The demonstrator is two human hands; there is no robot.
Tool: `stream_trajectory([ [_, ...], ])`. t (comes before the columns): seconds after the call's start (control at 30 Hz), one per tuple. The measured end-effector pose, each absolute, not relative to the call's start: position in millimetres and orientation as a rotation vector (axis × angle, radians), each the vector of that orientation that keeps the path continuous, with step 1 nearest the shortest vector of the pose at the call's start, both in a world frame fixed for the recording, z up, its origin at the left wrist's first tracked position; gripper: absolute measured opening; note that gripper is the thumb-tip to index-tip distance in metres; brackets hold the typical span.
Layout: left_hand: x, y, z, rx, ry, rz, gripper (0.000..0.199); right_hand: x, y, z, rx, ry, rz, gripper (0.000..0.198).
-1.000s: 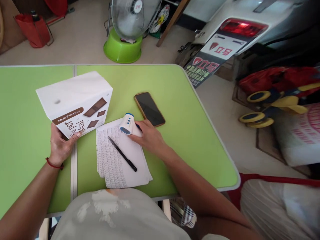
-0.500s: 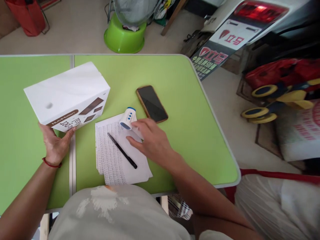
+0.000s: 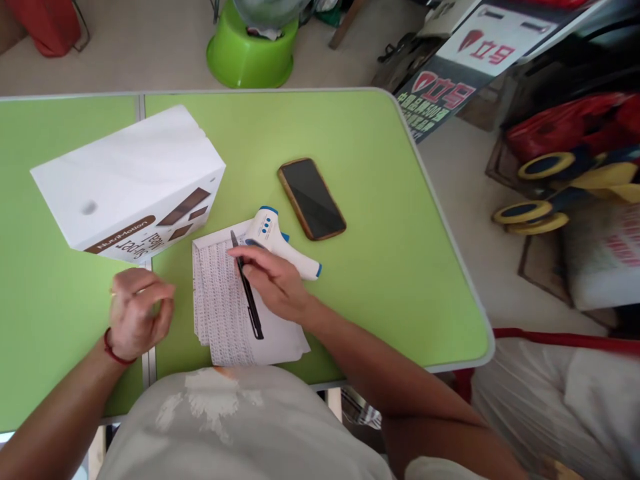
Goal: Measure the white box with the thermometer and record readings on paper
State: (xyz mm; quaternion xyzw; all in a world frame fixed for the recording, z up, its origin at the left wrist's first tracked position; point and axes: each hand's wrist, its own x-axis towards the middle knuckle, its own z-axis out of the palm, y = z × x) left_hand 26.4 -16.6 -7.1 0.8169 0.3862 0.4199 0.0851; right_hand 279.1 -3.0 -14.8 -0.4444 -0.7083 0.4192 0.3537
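Observation:
My right hand [image 3: 275, 280] has its thumb and fingers closed on a black pen [image 3: 251, 303], over a stack of handwritten paper sheets [image 3: 220, 300]. Just beyond that hand lies a white and blue infrared thermometer [image 3: 283, 243], partly over the sheets' top edge. My left hand [image 3: 140, 310] is curled, off the table's near left part, with nothing visible in its fingers. A white box [image 3: 135, 177] with brown print stands a little past it, not touched. To the right of the thermometer rests a smartphone [image 3: 313, 199] in a brown case.
The green folding table [image 3: 390, 267] has a metal seam left of the papers. Behind it stands an upturned green tub [image 3: 253, 50] on the floor. At the right are a vehicle's rear panel [image 3: 450, 87], a red bag [image 3: 570, 127] and a white sack [image 3: 605, 260].
My left hand has let go of the white box and drawn back toward me, curling. My right hand has left the thermometer, now lying flat, and has taken hold of the pen.

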Motion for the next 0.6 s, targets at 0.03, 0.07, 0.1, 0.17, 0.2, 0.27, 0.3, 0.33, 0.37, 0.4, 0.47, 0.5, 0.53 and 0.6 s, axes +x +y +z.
stream_trajectory([
  [0.03,30.2,-18.3,-7.0,2.475,1.113,1.16,0.034,279.1,-2.8,-16.6,-1.113,-1.723,1.179,0.031],
  [0.07,33.8,-19.3,-7.4,2.501,1.066,1.07,0.034,278.7,-3.2,-19.1,-1.085,-1.636,1.253,0.033],
  [0.1,36.9,-19.8,-8.2,2.514,1.023,0.974,0.034,277.8,-4.0,-22.3,-1.065,-1.573,1.302,0.036],
  [0.17,41.1,-19.3,-10.3,2.516,0.935,0.785,0.033,275.1,-7.1,-29.4,-1.066,-1.482,1.316,0.045],
  [0.2,42.0,-18.7,-11.5,2.509,0.909,0.703,0.034,273.5,-9.2,-32.6,-1.082,-1.441,1.289,0.045],
  [0.27,41.9,-17.9,-13.8,2.508,0.883,0.59,0.035,270.2,-13.1,-36.7,-1.131,-1.377,1.222,0.032],
  [0.3,41.3,-17.7,-14.9,2.51,0.881,0.558,0.036,268.8,-14.4,-37.4,-1.15,-1.363,1.19,0.026],
  [0.33,40.6,-17.7,-15.9,2.514,0.883,0.534,0.037,267.5,-15.1,-37.2,-1.163,-1.364,1.164,0.026],
  [0.37,39.9,-17.9,-16.9,2.523,0.884,0.517,0.038,266.4,-15.1,-36.3,-1.169,-1.379,1.146,0.031],
  [0.4,39.3,-18.1,-17.8,2.536,0.889,0.503,0.038,265.5,-14.3,-34.9,-1.175,-1.398,1.13,0.035],
  [0.47,38.8,-18.6,-19.4,2.572,0.902,0.473,0.037,264.2,-11.4,-31.9,-1.2,-1.431,1.114,0.033],
  [0.5,38.8,-18.9,-20.0,2.59,0.909,0.459,0.037,263.6,-9.8,-30.7,-1.229,-1.436,1.109,0.028],
  [0.53,38.9,-19.1,-20.5,2.605,0.914,0.448,0.037,263.0,-8.4,-29.9,-1.262,-1.438,1.106,0.021],
  [0.6,39.2,-19.5,-21.2,2.62,0.918,0.439,0.038,261.6,-6.7,-29.4,-1.332,-1.424,1.096,0.012],
])
